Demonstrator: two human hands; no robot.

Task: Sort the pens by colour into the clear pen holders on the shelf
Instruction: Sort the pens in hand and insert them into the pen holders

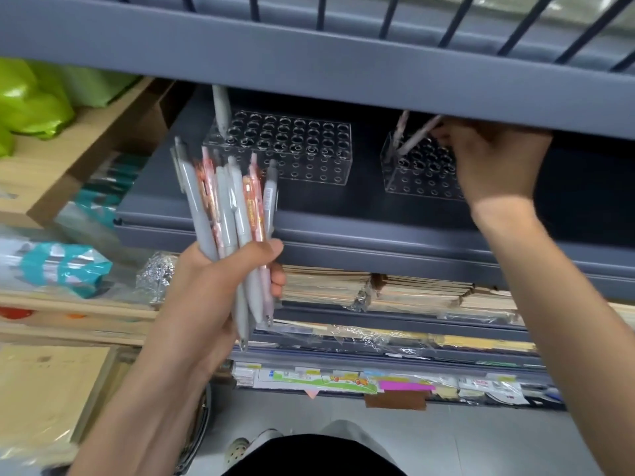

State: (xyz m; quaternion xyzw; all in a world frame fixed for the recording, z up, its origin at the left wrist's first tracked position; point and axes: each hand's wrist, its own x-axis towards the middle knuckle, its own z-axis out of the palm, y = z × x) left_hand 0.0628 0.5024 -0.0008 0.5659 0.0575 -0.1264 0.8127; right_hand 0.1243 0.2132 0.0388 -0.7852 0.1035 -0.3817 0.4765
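Gripping a mixed bundle of pens tight in the left hand, wrapped right round the lower barrels, clip ends fanned upward, held out in front of the grey shelf. Smooth matte grey barrels in there, plus a few glossy pink-and-orange patterned ones. Moving right: the left clear holder, a hard transparent block drilled with a neat grid of round holes, with one lone grey pen standing in its back left corner, otherwise unfilled. On to the right clear holder, same see-through block, partly hidden behind the wrist, with two pink pens leaning in its left-hand holes, tilted, not upright. Reaching in over that with the right hand, fingertips bunched at the top end of the nearer pink pen. Looks like a pinch, but too blurred and tucked under the upper shelf lip to tell. Reads as mid-sort, seating a pink pen, with plenty left in the bundle. Next up, probably: picking one slim barrel out of the fist, matching grey to left and pink to right, then lining the tip with a narrow hole and dropping it straight; slick barrels, snug holes, easy to miss
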